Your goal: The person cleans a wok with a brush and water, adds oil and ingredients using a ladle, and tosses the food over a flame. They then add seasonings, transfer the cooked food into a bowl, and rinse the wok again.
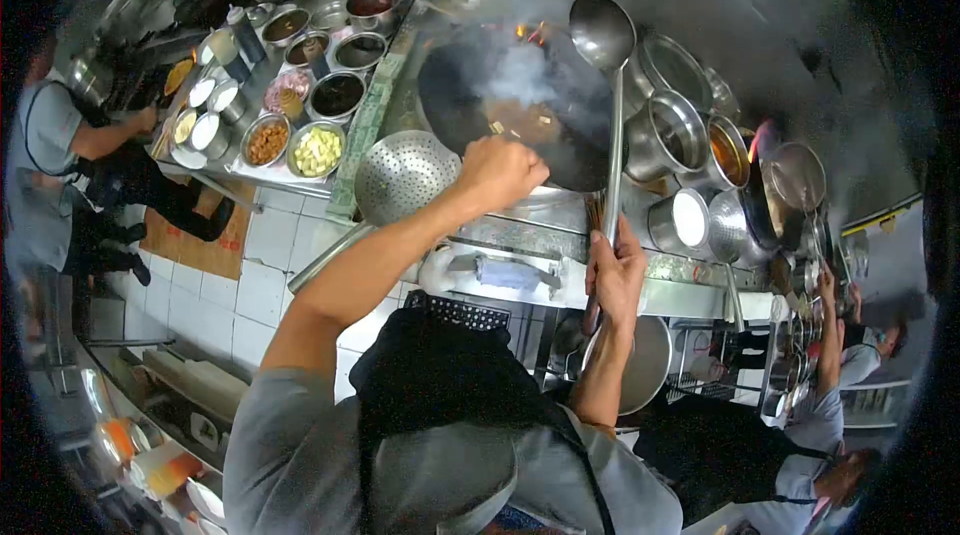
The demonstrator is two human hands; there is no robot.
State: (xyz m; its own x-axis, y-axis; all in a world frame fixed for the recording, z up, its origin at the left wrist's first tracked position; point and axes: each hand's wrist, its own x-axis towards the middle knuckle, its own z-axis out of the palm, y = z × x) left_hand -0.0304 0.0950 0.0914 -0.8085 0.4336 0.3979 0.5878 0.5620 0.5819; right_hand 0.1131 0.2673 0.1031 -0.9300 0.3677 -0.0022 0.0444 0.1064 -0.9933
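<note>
A large dark wok [450, 85] sits on the stove, smoking, with a few pale pieces of food [525, 123] in it and small flames behind. My left hand [500, 172] is closed above the wok's near edge; what it grips, if anything, is hidden. My right hand [617, 275] is wrapped round the long handle of a steel ladle [603, 32], whose bowl is raised over the wok's right side. Left of the wok rests a perforated strainer [407, 178], under my left forearm. A folded bluish cloth [507, 273] lies on the counter's front edge.
Bowls of diced yellow-green food [317, 151] and brown pieces [267, 141] stand at the left among sauce pots. Steel pots [672, 135] and a white-filled container [690, 218] stand right. One co-worker [50, 125] is at far left; others [800, 465] are at right.
</note>
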